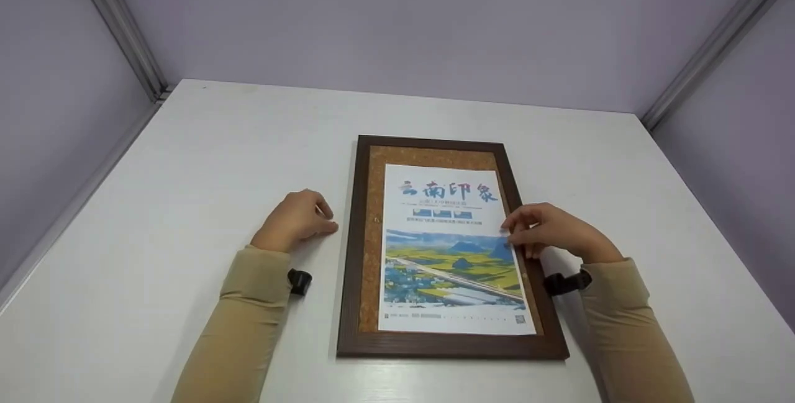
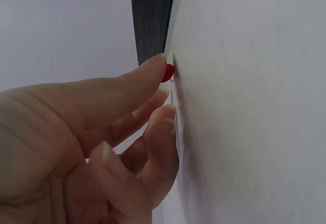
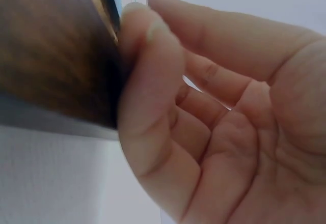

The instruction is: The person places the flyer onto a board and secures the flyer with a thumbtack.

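Though small, red piece (left thumbtip)

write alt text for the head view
A scenic poster with Chinese lettering lies on a brown-framed corkboard on a white table. A person's right hand holds the poster's right edge; their left hand is left of the corkboard.

White tabletop, slightly glossy, dark-brown-framed corkboard lying flat, right of centre

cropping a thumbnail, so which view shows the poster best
Head view: the poster appears nearly whole, its large title clear, the right hand at its edge. Right wrist shows a thin strip; left wrist, none of it.
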A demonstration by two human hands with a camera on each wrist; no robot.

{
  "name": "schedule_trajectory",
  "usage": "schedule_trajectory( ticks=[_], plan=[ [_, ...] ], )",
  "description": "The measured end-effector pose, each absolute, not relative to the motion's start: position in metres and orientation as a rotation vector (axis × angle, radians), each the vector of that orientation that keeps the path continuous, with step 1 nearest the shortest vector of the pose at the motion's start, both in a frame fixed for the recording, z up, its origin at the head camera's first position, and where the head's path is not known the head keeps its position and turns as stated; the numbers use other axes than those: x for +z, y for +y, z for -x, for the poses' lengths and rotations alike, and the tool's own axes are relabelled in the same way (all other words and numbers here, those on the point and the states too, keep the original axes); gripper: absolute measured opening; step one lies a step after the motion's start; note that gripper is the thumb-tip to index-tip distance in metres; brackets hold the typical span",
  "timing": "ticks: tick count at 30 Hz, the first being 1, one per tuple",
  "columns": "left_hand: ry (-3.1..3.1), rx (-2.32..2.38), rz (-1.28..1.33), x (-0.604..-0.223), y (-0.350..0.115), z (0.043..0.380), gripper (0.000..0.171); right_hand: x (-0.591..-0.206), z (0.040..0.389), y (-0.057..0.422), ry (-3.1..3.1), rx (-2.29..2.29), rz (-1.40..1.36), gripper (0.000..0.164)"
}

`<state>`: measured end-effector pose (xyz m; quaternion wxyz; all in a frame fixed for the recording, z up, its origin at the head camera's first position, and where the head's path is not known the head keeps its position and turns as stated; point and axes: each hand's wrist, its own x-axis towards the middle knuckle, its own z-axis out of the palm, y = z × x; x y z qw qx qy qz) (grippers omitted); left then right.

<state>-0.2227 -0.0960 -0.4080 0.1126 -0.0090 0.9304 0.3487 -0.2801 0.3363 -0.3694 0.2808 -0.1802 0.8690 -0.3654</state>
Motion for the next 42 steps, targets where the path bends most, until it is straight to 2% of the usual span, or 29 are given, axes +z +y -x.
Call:
schedule_trajectory(
  ticks=[6, 17, 25, 33, 42],
  plan=[
    [2.760, 1.002, 0.011, -0.409, -0.095, 0.223, 0.013, -0.370, 0.281, 0.336, 2.343, -0.992, 0.468, 0.031],
    [2.680, 1.304, -0.009, -0.399, -0.077, 0.232, 0.020, -0.370, 0.281, 0.340, 2.322, -1.017, 0.451, 0.033],
    [2.661, 1.359, -0.080, -0.385, -0.051, 0.249, 0.023, -0.372, 0.281, 0.341, 2.324, -1.015, 0.439, 0.034],
    [2.595, 1.485, -0.159, -0.371, -0.020, 0.271, 0.022, -0.372, 0.279, 0.340, 2.312, -1.033, 0.417, 0.034],
    [2.540, 1.534, -0.135, -0.371, 0.012, 0.291, 0.019, -0.371, 0.277, 0.336, 2.302, -1.042, 0.431, 0.034]
  ],
)
